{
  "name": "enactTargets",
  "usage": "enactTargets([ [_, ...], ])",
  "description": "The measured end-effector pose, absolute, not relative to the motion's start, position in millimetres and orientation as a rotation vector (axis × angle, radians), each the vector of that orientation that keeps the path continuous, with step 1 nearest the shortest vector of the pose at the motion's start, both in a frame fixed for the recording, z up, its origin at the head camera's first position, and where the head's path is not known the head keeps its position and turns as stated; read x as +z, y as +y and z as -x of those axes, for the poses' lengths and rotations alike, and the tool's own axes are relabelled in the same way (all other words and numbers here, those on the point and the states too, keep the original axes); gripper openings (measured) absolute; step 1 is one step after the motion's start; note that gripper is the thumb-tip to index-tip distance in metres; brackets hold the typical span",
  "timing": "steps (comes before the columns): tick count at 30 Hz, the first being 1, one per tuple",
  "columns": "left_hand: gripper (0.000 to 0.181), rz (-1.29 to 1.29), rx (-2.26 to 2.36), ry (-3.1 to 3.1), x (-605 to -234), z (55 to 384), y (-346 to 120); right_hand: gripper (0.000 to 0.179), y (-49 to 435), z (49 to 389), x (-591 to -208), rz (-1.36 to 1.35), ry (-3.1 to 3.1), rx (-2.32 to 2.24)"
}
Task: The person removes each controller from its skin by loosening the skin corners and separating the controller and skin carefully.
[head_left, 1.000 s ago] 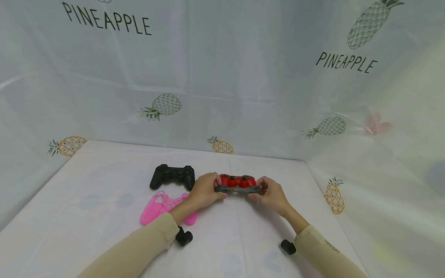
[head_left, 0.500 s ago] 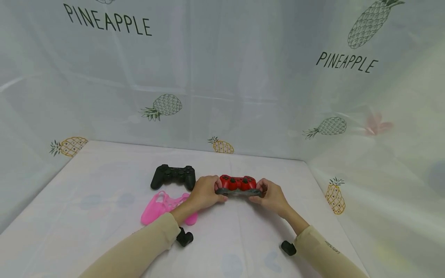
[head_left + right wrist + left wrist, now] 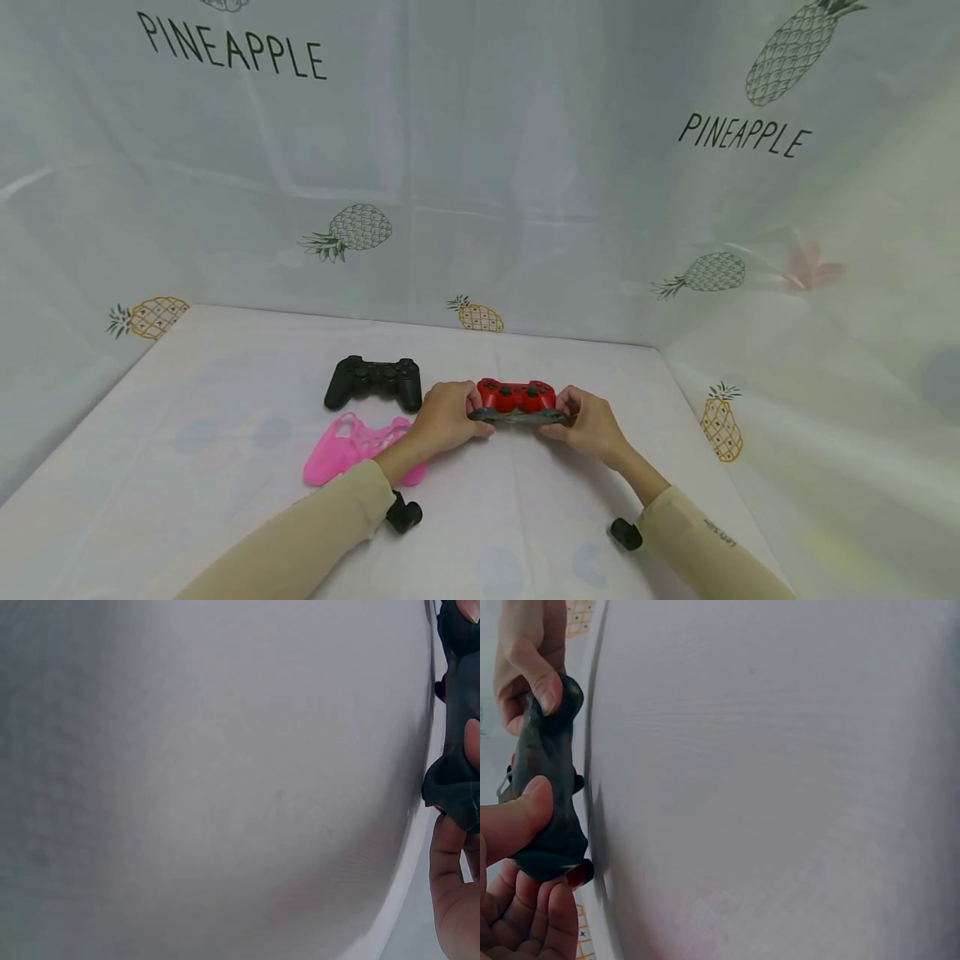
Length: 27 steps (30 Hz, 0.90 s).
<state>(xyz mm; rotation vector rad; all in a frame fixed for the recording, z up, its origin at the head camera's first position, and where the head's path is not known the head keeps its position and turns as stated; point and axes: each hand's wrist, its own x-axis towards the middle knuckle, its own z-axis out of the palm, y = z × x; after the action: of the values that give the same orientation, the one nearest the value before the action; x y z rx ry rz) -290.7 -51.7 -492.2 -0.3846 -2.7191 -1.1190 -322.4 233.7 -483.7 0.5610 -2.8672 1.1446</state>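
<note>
A red game controller (image 3: 516, 395) sits between my two hands, with a dark grey, soft-looking controller cover (image 3: 517, 417) along its near side. My left hand (image 3: 444, 417) pinches the left end of the cover, thumb on the near face. At the other end, my right hand (image 3: 591, 425) grips it the same way. In the left wrist view the grey cover (image 3: 551, 761) looks stretched between both hands, hiding most of the controller. The right wrist view catches only part of the cover (image 3: 456, 712) at its right edge.
A black game controller (image 3: 373, 383) lies to the left of my left hand. Nearer to me is a pink controller cover (image 3: 341, 450), partly hidden by my left forearm. All rest on a white-covered table (image 3: 247, 400), with a pineapple-print curtain (image 3: 495, 167) behind.
Both hands have shifted very slightly right and towards me, with the red controller and grey cover between them. The grip looks the same. The black controller and pink cover have stayed put.
</note>
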Motion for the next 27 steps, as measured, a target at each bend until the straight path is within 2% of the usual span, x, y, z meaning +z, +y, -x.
enactTargets([
  [21,0.043,0.477,-1.009,-2.639,-491.0,287.2,-44.6,0.041,230.2,318.0,-485.6,-0.481,-2.829,1.056],
  [27,0.044,0.468,-0.974,-2.632,-495.4,290.0,-44.7,0.041,229.6,319.4,-485.7,-0.538,-2.793,1.024],
])
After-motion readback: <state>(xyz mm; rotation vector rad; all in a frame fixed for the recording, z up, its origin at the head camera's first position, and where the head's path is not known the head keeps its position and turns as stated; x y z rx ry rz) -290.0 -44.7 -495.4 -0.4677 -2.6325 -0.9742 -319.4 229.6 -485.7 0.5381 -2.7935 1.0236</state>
